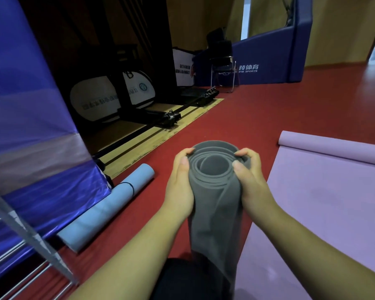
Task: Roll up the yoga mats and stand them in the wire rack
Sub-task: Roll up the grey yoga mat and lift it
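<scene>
Head view: left hand (179, 182) and right hand (250, 180) clamp one grey roll (214, 204), near one blue roll (108, 204), one lilac mat (323, 202).

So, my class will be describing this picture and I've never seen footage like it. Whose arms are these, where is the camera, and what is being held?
There is no machine here. A person wears a wide-angle camera on the head, so you look down along their own bare arms. The left hand and right hand grip the top of a rolled grey mat. It stands roughly upright between them, its spiral end facing the camera. On the red floor, a rolled blue mat with a dark band round it lies to the left. A purple mat lies mostly flat to the right, with only its far end rolled. The metal bars at the lower left look like part of a wire rack.
</scene>
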Tool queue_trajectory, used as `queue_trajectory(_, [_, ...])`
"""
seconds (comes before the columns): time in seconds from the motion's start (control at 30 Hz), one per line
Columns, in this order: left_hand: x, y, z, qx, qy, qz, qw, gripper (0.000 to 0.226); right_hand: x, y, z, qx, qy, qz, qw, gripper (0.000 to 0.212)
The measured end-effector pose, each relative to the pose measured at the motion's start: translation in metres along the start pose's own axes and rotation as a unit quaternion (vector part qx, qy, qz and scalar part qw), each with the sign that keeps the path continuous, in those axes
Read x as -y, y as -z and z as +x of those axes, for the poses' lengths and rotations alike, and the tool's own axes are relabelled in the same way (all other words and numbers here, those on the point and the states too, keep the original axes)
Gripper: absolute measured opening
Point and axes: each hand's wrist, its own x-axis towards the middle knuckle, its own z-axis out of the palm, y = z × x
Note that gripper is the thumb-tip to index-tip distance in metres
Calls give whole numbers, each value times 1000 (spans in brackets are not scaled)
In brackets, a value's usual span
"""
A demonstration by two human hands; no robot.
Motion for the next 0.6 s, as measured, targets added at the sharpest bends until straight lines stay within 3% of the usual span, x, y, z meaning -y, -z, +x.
queue_trajectory(0.17, [10,4,5,1,20,-12,1000,35,-4,-6,-3,16,-8,6,1000,32])
queue_trajectory(0.33, [-8,19,4,1,-77,115,990,33,-3,-1,-2,20,-7,7,1000,23])
queue_trajectory(0.5, [-9,31,-5,136,-77,126,980,48,-6,6,-7,23,-9,26,999,26])
queue_trajectory(0.6, [-7,38,-7,177,-87,145,970,48,-7,7,-10,36,-15,35,999,36])
